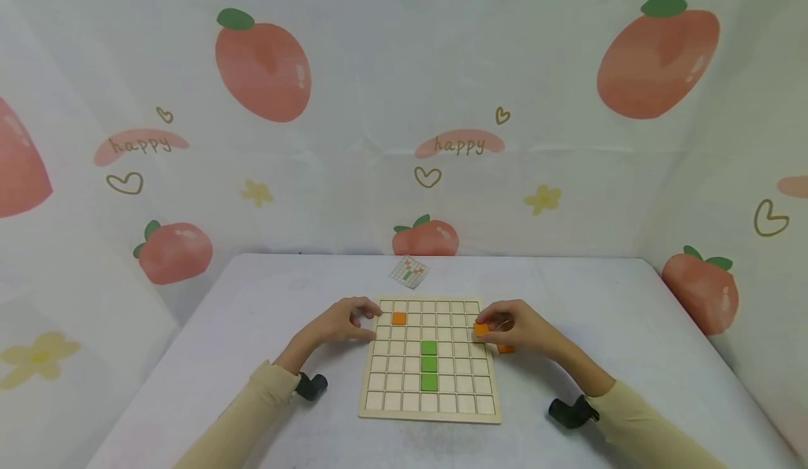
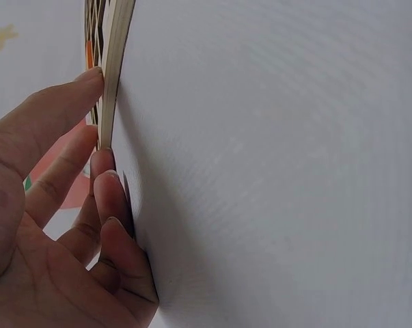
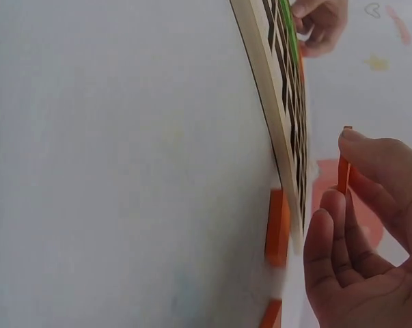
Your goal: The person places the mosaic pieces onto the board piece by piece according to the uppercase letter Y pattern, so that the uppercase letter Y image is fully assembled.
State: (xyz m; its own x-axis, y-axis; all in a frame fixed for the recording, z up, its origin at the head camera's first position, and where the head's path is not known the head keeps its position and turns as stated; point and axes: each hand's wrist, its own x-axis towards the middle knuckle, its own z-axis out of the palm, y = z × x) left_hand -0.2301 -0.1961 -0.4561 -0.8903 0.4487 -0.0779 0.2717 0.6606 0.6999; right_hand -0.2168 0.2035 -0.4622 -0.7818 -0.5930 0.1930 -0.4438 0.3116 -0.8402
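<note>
A square wooden grid board (image 1: 393,364) lies flat on the table. Three green tiles (image 1: 429,364) stand in one column of it, and one orange tile (image 1: 399,318) fills a cell near its upper left. My left hand (image 1: 346,320) rests against the board's left edge, thumb and forefinger spread along the rim. Between thumb and fingers, my right hand (image 1: 520,327) pinches another orange tile (image 3: 344,171), above the board's right edge and on its thin side in the right wrist view. Loose orange tiles (image 3: 277,225) lie on the table beside the board, partly hidden under the right hand in the head view.
Behind the board lies a small card (image 1: 409,272) printed with a grid of coloured squares. The white table (image 1: 303,280) ends at a fruit-patterned cloth (image 1: 353,195). Each wrist carries a black camera mount (image 1: 571,411).
</note>
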